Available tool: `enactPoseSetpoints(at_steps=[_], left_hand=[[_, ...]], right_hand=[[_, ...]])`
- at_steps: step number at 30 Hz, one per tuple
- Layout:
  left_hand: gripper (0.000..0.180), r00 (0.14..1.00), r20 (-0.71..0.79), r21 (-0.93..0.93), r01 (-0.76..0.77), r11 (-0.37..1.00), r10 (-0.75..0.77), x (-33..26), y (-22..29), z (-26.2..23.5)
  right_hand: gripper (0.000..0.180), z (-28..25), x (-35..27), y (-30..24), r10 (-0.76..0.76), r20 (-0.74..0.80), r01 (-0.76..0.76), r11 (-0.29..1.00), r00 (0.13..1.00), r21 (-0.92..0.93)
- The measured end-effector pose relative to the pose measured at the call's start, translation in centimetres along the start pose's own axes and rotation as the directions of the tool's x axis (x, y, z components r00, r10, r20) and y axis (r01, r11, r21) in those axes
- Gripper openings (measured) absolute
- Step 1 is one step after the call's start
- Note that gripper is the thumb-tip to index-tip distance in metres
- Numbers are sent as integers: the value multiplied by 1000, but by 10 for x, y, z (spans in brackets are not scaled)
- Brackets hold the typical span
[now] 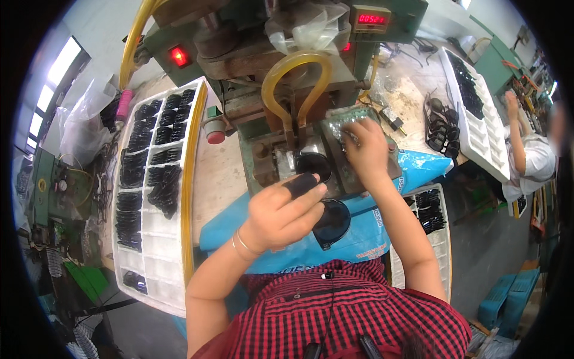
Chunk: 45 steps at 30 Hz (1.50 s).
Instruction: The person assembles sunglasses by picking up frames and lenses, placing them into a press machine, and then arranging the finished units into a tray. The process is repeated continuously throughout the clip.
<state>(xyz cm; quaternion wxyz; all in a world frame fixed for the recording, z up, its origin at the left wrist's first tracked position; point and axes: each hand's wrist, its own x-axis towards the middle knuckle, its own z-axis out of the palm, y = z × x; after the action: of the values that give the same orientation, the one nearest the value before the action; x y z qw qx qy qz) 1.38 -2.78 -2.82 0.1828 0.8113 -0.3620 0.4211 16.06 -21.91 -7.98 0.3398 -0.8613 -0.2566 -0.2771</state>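
Observation:
My left hand (281, 212), with a black cover on one finger, is closed at the middle of a dark sunglasses front. One round dark lens (313, 166) lies over the metal bed of a green press (239, 78). The other lens (333, 222) hangs nearer me, above blue plastic sheeting (365, 230). Further right, my right hand (366, 149) has its fingers bent and drawn together over a metal tray (341, 122) with shiny small bits. Whatever its fingertips pinch is too small to make out. A yellow hose loop (326, 72) rises just beyond the lens.
A white compartment tray (161, 239) of dark eyewear parts stands left, beside a red push button (215, 136). More white trays stand at the far right (487, 134) and near right (439, 248). Loose sunglasses (441, 125) lie between. Another person (532, 155) is at the right.

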Motion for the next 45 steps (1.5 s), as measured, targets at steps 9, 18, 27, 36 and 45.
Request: enactPoseSetpoints(at_steps=[9, 18, 27, 36, 45], left_hand=[[20, 990, -10, -8, 142, 990, -142, 0, 29, -4], [29, 441, 116, 647, 647, 405, -890, -90, -85, -163], [20, 297, -166, 766, 639, 66, -940, -149, -119, -136], [22, 364, -353, -329, 814, 478, -862, -67, -61, -71], [32, 599, -397, -758, 213, 616, -696, -5, -29, -65]], right_hand=[[13, -20, -21, 25, -97, 87, 105, 990, 992, -95], [13, -41, -17, 2, 64, 98, -75, 990, 993, 116], [13, -48, -49, 20, 251, 81, -264, 915, 964, 305], [49, -32, 27, -66, 321, 362, -484, 609, 875, 628], [62, -25, 14, -83, 270, 368, -455, 458, 890, 764]])
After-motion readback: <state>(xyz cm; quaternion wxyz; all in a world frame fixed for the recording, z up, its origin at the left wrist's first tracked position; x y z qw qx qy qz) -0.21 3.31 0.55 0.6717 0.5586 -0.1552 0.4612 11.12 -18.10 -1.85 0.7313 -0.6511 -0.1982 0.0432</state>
